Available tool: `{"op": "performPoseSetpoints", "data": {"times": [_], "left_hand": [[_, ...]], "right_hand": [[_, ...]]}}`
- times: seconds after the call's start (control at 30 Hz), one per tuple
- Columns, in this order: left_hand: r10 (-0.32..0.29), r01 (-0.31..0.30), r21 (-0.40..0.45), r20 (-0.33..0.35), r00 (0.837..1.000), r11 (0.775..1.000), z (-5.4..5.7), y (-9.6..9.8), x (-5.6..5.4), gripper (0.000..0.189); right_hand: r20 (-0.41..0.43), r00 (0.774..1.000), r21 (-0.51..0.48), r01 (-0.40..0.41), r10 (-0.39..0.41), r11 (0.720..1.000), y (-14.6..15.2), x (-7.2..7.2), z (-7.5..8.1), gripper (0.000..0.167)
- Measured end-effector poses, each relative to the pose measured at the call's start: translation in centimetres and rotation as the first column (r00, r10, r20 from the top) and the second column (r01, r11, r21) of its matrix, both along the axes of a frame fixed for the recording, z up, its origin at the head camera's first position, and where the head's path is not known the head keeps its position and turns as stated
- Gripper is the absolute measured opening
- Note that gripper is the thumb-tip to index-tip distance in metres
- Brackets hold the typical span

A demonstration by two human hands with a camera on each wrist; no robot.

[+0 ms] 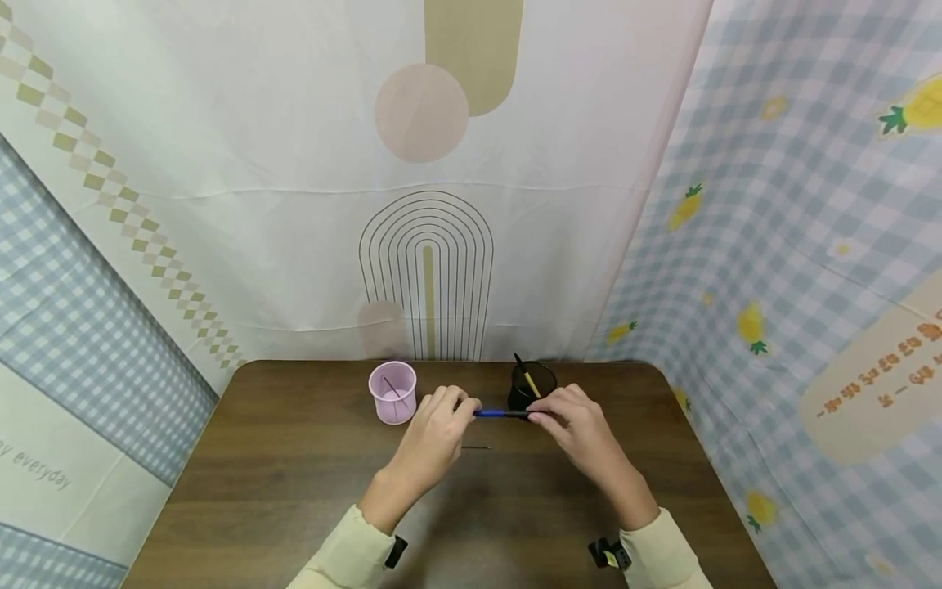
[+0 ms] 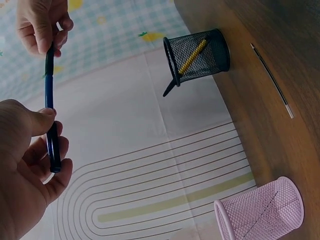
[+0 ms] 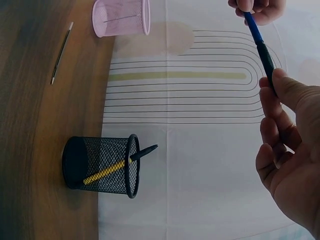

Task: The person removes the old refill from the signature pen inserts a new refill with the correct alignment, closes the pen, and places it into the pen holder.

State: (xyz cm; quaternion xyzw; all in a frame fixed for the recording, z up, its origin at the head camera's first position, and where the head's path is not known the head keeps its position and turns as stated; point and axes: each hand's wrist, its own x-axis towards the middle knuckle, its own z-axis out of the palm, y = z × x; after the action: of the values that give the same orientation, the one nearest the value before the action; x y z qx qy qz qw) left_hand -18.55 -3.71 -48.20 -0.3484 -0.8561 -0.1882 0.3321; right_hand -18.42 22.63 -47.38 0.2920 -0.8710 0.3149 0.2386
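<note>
Both hands hold one blue pen with a black grip [image 1: 495, 414] level above the table, one at each end. My left hand [image 1: 437, 425] pinches its blue barrel between thumb and fingers, as the left wrist view shows. At the black end, my right hand [image 1: 577, 425] pinches with thumb and forefinger. On the table below lies a thin dark pen refill [image 2: 272, 80] with a pale end. Behind the right hand stands a black mesh pen cup [image 3: 107, 172] with a yellow and black pen [image 3: 112, 169] leaning in it.
A pink mesh cup [image 1: 392, 397] stands beyond the left hand, with a thin dark stick [image 1: 392, 388] inside. The brown wooden table [image 1: 294, 491] ends at a hanging white cloth [image 1: 294, 270], with blue checked cloth [image 1: 780, 229] on the right.
</note>
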Motion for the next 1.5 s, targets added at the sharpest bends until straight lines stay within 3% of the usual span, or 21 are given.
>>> {"op": "performPoseSetpoints", "data": {"times": [0.37, 1.0, 1.5], "left_hand": [[0.027, -0.027, 0.005, 0.001, 1.0, 1.0, -0.3, -0.17, 0.26, 0.011], [0.011, -0.011, 0.017, -0.001, 1.0, 1.0, -0.09, 0.0, 0.15, 0.01], [0.006, -0.006, 0.013, -0.011, 1.0, 1.0, 0.11, 0.05, 0.06, 0.009]], "right_hand": [[0.029, 0.999, -0.001, 0.03, -0.03, 1.0, -0.58, 0.28, -0.2, 0.018], [-0.035, 0.999, -0.025, 0.019, -0.02, 1.0, -0.53, 0.31, -0.07, 0.026], [0.016, 1.0, -0.024, 0.016, -0.015, 1.0, -0.25, 0.32, 0.13, 0.013]]}}
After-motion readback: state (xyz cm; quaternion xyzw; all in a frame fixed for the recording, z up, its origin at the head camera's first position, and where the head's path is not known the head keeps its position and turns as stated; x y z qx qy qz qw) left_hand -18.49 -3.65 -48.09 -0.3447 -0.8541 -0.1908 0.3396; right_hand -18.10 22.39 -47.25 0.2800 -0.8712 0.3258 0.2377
